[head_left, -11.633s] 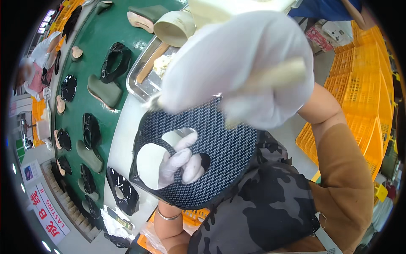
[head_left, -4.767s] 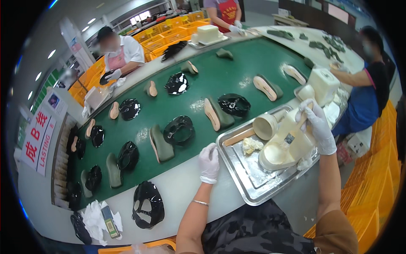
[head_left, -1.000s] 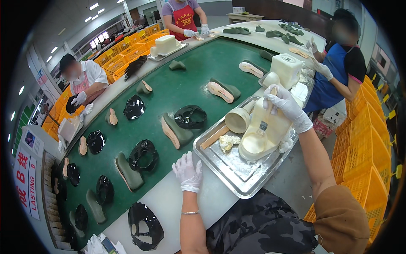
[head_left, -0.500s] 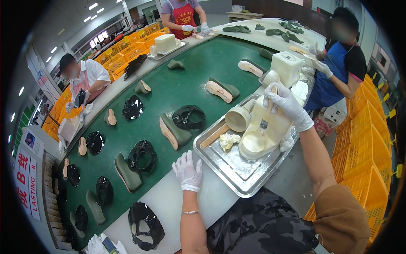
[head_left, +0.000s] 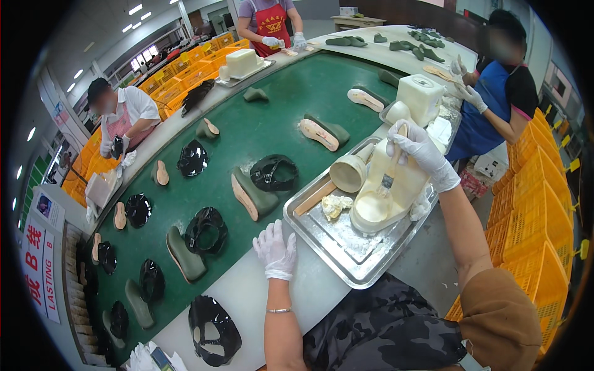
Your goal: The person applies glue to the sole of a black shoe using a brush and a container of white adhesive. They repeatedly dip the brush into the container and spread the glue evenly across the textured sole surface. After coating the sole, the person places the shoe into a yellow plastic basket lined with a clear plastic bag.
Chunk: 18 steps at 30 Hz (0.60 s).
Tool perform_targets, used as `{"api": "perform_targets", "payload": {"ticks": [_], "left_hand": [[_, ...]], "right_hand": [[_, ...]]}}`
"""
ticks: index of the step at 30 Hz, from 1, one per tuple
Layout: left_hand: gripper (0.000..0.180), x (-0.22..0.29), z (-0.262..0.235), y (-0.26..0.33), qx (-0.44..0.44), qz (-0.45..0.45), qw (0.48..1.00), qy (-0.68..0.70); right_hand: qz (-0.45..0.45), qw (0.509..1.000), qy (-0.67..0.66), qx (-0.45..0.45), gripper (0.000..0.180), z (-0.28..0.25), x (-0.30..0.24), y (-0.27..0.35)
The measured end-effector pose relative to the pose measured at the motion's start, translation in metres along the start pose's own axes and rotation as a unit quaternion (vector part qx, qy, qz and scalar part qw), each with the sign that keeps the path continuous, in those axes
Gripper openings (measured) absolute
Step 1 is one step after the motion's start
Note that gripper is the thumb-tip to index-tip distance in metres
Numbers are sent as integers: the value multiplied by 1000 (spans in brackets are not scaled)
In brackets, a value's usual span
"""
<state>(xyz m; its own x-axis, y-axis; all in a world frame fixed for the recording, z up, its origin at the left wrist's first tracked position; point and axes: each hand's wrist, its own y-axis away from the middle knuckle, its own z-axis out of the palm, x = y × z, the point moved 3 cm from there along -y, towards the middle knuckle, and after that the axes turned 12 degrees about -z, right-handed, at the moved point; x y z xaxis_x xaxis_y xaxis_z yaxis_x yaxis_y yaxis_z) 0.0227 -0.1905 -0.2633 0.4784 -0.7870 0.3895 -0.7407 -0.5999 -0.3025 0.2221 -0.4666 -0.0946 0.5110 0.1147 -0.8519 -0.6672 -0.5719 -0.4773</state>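
Note:
My right hand point(head_left: 414, 148), in a white glove, is closed around the handle of a brush point(head_left: 389, 176). Its bristles reach into the opening of a cream plastic container point(head_left: 402, 198) with white liquid inside. That container stands on a metal tray point(head_left: 359, 272), beside a cream cup point(head_left: 348, 173), a wooden-handled tool point(head_left: 315, 198) and a crumpled lump of whitish material point(head_left: 336, 207). My left hand point(head_left: 275, 251), also gloved, lies flat with fingers stretched out on the white table edge, left of the tray. Nothing is in it.
On the green belt point(head_left: 229, 148) lie several green shoe lasts point(head_left: 185, 253) with pale soles and black glossy shoe uppers point(head_left: 206, 230). Another upper point(head_left: 213, 331) rests on the white ledge nearby. Co-workers stand across and right. Orange crates point(head_left: 526, 247) are stacked to my right.
Lasts and uppers on the belt have slid slightly left. My hands and the brush have barely moved. The left co-worker has shifted a black upper, and the right co-worker's hands have moved around a sole.

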Motion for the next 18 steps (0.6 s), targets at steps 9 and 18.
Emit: {"api": "perform_targets", "payload": {"ticks": [9, 18], "left_hand": [[51, 4, -4, 0, -4, 3, 1000, -4], [51, 2, 0, 0, 14, 12, 1000, 0]], "right_hand": [[-13, 1000, 3, -16, 14, -2, 4, -1], [-6, 1000, -4, -2, 14, 0, 2, 0]]}}
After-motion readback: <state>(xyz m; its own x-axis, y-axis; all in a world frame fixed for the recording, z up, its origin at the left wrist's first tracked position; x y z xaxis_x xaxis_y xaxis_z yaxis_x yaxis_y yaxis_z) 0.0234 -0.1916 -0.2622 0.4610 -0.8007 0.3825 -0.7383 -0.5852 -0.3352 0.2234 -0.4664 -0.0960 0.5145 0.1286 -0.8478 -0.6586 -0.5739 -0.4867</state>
